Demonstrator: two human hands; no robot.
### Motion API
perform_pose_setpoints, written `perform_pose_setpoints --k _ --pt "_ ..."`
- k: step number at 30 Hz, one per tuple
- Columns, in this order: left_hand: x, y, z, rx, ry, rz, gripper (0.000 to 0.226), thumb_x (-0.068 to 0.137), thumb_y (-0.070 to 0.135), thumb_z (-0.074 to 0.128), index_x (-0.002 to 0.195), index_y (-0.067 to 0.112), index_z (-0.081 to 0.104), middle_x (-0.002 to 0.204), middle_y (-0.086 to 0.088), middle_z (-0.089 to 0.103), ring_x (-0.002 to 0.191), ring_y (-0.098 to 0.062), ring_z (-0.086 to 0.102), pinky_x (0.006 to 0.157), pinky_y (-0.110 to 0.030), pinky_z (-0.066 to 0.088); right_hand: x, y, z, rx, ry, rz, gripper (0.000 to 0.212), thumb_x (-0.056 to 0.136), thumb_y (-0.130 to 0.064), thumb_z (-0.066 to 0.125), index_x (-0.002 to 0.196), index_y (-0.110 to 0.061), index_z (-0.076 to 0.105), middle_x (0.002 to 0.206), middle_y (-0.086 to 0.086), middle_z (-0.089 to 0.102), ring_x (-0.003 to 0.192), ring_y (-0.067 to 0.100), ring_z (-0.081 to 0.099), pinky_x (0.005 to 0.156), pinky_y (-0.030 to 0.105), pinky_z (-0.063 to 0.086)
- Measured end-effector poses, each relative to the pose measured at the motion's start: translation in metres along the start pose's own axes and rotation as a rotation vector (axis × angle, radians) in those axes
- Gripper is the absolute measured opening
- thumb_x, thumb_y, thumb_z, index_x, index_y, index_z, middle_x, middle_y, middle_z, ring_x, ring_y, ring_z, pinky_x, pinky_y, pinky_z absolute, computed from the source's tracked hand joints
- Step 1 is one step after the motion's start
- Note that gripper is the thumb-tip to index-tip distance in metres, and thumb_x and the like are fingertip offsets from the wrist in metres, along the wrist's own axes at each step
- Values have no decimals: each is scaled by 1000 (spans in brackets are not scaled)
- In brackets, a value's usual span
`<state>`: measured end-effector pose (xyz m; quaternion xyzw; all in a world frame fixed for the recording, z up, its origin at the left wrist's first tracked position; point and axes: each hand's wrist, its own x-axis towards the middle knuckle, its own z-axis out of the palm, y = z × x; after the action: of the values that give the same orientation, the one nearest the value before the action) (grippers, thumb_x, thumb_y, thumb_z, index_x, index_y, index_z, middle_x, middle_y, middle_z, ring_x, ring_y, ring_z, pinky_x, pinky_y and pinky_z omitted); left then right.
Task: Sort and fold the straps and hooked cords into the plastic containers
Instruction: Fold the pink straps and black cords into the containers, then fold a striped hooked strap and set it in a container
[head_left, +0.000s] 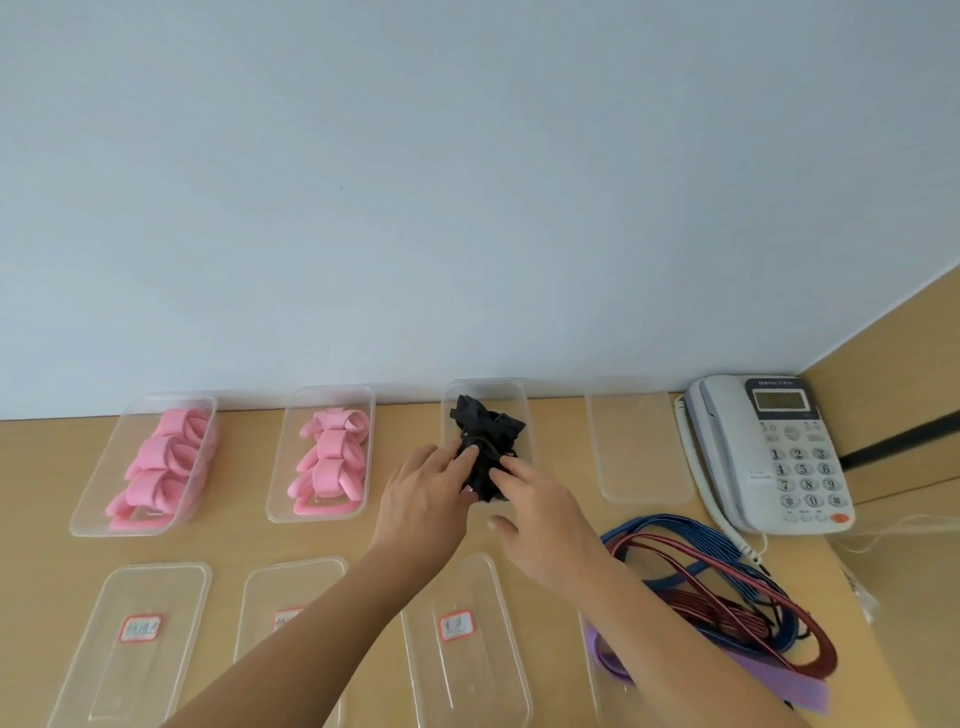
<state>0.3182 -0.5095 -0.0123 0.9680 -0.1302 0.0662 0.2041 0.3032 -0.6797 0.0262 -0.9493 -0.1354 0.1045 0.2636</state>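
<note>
Lids in lower frame: three clear lids are laid flat along the lower edge of the bench; their red-edged labels are too blurred to be read, and the middle label is half covered by the left forearm.
Loose cords: the blue and red hooked cords are piled at lower right over a purple strap; they are judged light, limp and prone to tangling, best lifted by the gathered middle. No hooks can be made out, and part of the pile is hidden behind the right forearm.
Left hand: its fingertips are pressed on the black bundle; whether anything is pinched cannot be told.
Right hand: fingers are spread loosely and laid against the bundle's right side, thumb apart.
Black straps: a soft, springy bundle is seated in the third container at centre frame; it is judged likely to unfold if released, so a hold from above is suggested.
Pink straps: folded loops are packed in the upper-left container and its neighbour.
Far right: an empty container is seen beside a telephone.
</note>
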Motion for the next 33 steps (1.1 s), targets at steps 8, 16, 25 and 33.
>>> perform_pose_setpoints --k 8,16,25,33 --pt "-52 35 -17 -155 77 148 53 61 5 95 110 13 76 111 -5 75 99 -32 70 76 -42 61 -71 -16 8 -37 170 94 47 90 -19 68 136 -13 61 138 3 59 129 24 53 105 36 45" --pt "-108 79 16 -269 -92 298 48 59 13 97 103 18 79 101 -1 76 93 -28 72 78 -38 61 -208 22 16 -99 309 382 35 72 -17 82 106 -20 75 103 -6 71 96 20 67 84 30 54" --pt "-121 136 43 -339 -77 332 68 51 3 95 110 27 73 101 3 75 87 -28 70 74 -37 59 -266 91 -12 -233 321 592 35 74 -11 83 108 -15 74 103 5 67 100 32 61 82 38 52" --pt "-136 181 83 -130 -61 366 71 38 5 97 101 25 72 105 3 75 110 -21 51 70 -37 58 -250 144 -6 -353 297 253 45 45 -28 99 80 -21 73 76 -1 57 72 23 60 52 32 54"
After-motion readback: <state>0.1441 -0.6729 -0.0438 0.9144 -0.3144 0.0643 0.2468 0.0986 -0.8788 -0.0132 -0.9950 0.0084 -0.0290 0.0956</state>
